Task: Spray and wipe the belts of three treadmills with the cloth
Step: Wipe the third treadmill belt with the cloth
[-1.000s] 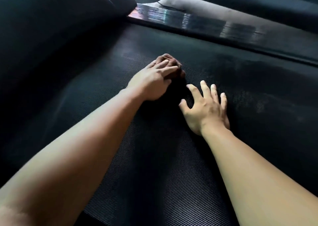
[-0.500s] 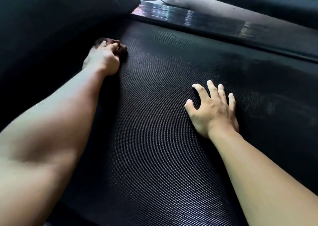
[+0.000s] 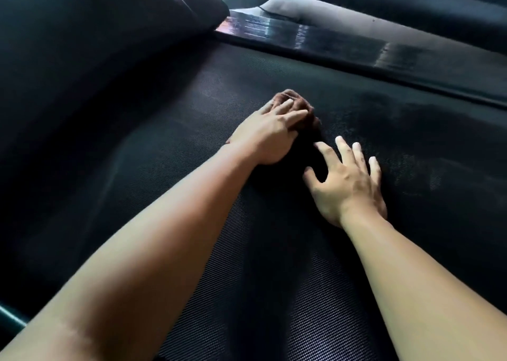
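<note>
A black textured treadmill belt (image 3: 274,292) fills most of the view. My left hand (image 3: 263,135) lies on a bunched dark brown cloth (image 3: 299,108) near the belt's middle and presses it down with straight fingers on top. Most of the cloth is hidden under that hand. Just to the right, my right hand (image 3: 348,185) rests flat on the belt with its fingers spread, holding nothing. A faint damp sheen shows on the belt to the right of the hands.
The glossy black side rail (image 3: 315,35) runs along the belt's far edge. The dark motor cover (image 3: 96,45) rises at the upper left. Another treadmill's frame (image 3: 411,1) lies beyond the rail. A teal edge (image 3: 11,315) shows at the lower left.
My left hand swept the cloth from the belt's left edge back to the middle, beside my right hand. The right hand stayed planted on the belt.
</note>
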### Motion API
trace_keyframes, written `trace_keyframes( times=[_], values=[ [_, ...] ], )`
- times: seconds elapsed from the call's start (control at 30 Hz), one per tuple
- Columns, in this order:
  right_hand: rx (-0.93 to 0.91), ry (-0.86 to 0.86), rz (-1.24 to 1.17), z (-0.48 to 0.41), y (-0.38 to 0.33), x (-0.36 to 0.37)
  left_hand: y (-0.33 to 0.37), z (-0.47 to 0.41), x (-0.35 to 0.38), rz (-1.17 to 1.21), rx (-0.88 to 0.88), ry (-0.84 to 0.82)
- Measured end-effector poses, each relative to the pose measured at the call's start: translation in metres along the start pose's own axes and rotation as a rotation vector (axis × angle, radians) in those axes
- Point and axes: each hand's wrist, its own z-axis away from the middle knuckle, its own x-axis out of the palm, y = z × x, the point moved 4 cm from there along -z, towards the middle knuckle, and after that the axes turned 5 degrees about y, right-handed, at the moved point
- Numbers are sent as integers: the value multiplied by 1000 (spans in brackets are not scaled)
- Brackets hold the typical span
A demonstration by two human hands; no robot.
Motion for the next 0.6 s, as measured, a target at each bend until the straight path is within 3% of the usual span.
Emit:
trace_keyframes(
  times=[0.17, 0.43, 0.6],
  values=[
    [0, 9, -28, 0, 0, 0, -51, 24, -8, 8, -225, 57],
    [-5, 16, -40, -1, 0, 1, -180, 74, -51, -110, -883, 156],
    [-8, 28, -34, -1, 0, 1, -214, 63, -57, -141, -901, 126]
  ],
)
